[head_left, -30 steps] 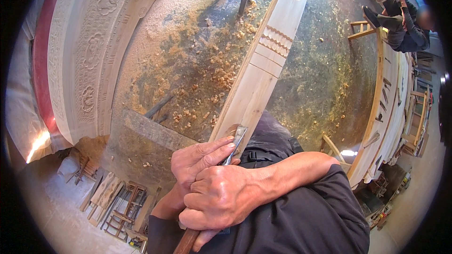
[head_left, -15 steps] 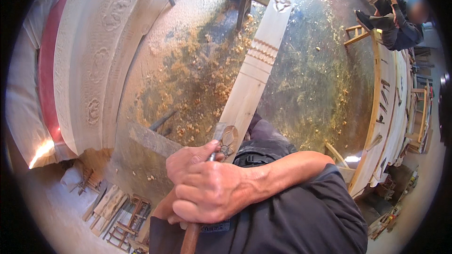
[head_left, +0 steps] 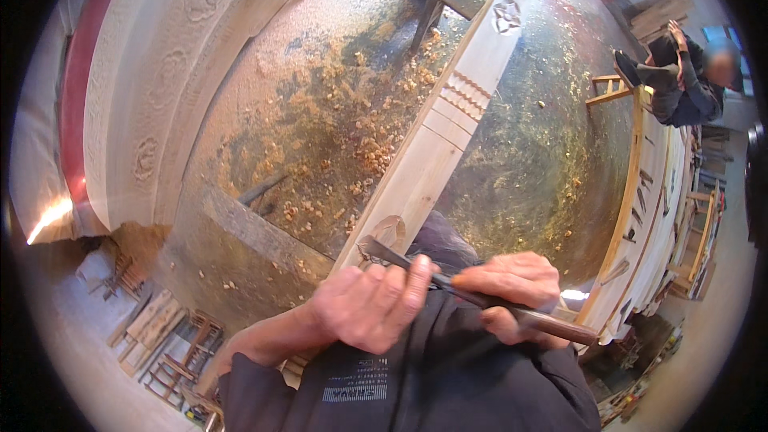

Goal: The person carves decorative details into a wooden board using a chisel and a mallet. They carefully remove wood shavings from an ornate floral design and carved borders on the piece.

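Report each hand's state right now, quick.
Left hand: closed, holding the wood chisel near its blade.
Right hand: closed, holding the chisel's handle.

Wearer's hands [head_left: 370, 306]: two. Held chisel [head_left: 472, 294]: one. Board under chisel [head_left: 428, 164]: one. Wide carved panel [head_left: 156, 120]: one.

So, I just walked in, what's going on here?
Someone is holding a wooden-handled chisel in both bare hands: the left hand near the blade, the right hand around the handle. The blade is at a rounded carving on the near part of a long pale board. Farther along, the board has wavy bands and a flower carving. Another person sits off to the right.
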Action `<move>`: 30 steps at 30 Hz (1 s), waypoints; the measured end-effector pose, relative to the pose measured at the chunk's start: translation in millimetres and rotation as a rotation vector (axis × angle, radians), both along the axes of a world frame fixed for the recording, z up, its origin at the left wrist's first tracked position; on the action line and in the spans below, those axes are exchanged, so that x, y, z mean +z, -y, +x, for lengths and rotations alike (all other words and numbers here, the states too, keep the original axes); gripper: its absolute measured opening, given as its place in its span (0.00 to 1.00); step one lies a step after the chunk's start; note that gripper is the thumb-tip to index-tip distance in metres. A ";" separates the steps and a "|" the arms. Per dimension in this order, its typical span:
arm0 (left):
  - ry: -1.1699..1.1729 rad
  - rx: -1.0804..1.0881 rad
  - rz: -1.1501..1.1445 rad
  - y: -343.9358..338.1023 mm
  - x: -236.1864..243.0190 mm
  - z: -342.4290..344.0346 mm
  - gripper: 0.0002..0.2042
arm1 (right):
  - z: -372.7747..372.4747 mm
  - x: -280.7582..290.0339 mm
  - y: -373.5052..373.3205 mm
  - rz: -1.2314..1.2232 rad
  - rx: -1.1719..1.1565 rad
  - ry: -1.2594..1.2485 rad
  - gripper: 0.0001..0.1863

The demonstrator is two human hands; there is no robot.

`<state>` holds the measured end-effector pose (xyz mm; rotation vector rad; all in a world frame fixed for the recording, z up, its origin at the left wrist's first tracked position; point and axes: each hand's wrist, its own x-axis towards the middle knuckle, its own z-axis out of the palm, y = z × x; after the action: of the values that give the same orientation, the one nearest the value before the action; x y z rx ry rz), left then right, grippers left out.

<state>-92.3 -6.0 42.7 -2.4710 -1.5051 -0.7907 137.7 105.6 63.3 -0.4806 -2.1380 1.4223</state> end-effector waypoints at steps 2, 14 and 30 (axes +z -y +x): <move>0.077 -0.098 -0.063 -10.4 -9.1 4.4 0.18 | 26.3 -15.9 19.2 -0.067 -0.153 0.021 0.18; 0.050 -0.167 -0.213 -24.0 -32.8 18.0 0.23 | 40.0 -40.2 31.4 -0.192 -0.307 0.014 0.14; 0.049 -0.182 -0.320 -30.2 -36.2 21.2 0.23 | 45.1 -55.0 23.9 -0.358 -0.380 0.042 0.12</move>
<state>-71.1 24.1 6.5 -2.8751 -1.5455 -0.6882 182.8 81.7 8.3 -0.9985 -1.7015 1.5750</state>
